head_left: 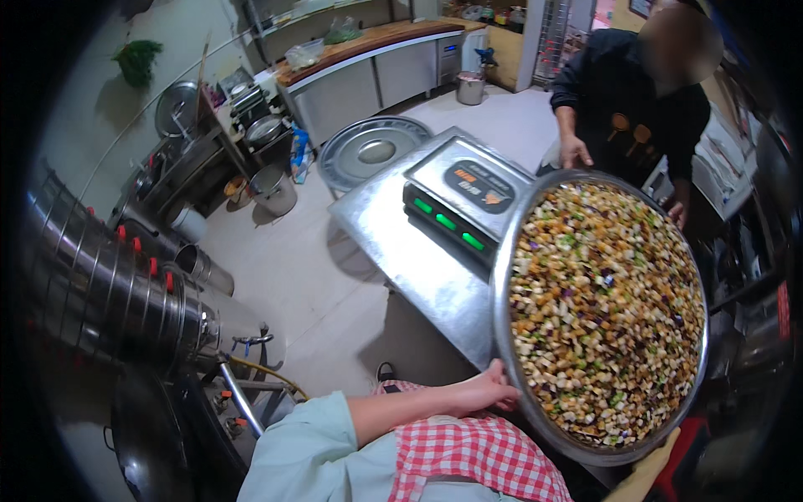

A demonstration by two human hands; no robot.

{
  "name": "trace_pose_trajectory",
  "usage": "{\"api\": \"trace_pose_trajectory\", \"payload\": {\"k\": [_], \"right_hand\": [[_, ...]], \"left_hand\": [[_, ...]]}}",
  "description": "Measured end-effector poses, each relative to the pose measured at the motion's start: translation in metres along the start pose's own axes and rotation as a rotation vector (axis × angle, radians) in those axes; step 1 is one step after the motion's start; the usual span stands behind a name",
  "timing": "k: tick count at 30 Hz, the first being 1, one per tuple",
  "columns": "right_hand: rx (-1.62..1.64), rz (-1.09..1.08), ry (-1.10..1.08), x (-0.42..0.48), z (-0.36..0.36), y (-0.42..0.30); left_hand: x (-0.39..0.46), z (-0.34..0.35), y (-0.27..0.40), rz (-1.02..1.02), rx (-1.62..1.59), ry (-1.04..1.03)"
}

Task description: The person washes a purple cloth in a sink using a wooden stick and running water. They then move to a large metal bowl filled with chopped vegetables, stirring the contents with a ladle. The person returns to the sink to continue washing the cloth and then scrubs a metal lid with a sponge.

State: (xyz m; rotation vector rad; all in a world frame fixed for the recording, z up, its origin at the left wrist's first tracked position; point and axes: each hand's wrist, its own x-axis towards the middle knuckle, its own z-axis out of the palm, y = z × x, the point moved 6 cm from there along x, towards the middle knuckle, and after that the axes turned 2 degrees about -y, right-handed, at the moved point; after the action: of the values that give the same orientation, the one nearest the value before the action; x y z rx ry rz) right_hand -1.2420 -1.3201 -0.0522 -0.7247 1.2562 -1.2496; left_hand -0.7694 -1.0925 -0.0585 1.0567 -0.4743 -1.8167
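A large round metal basin [502, 295] is heaped with diced food [605, 314] in white, brown, green and purple bits, apparently with eggplant among them. My left hand [495, 390] grips its near left rim, thumb against the outer side. At the lower right of the basin, my right hand [655, 455] appears to hold the rim from below; its fingers are hidden. Across from me, a co-worker's hand [574, 150] touches the far rim, and the other hand [676, 213] is at the far right side. Left of the basin sits a digital scale [461, 188].
The scale rests on a stainless steel table [401, 251]. A co-worker [627, 100] in dark clothes stands opposite. Stacked metal steamers [119, 295] and a tap [254, 339] are at left. Beyond are a round metal tray [339, 160], a bucket [274, 191] and a wood-topped counter [376, 41].
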Motion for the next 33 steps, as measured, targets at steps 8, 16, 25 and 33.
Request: {"api": "trace_pose_trajectory", "payload": {"k": [8, 16, 25, 33], "right_hand": [[-0.633, -1.066, 0.302, -0.198, 0.235, -0.085], [-0.797, -1.053, -0.784, -0.295, 0.523, 0.082], [-0.652, -0.895, -1.162, -0.41, 0.728, 0.209], [-0.82, -0.739, -1.298, -0.465, 0.937, 0.359]], "left_hand": [[-0.064, -0.117, 0.027, 0.392, 0.486, -0.054], [-0.186, -0.41, -0.078, 0.273, 0.343, 0.819], [-0.267, -0.567, -0.202, 0.156, -0.128, 1.031], [-0.36, -0.709, -0.231, 0.048, -0.219, 1.259]]}}
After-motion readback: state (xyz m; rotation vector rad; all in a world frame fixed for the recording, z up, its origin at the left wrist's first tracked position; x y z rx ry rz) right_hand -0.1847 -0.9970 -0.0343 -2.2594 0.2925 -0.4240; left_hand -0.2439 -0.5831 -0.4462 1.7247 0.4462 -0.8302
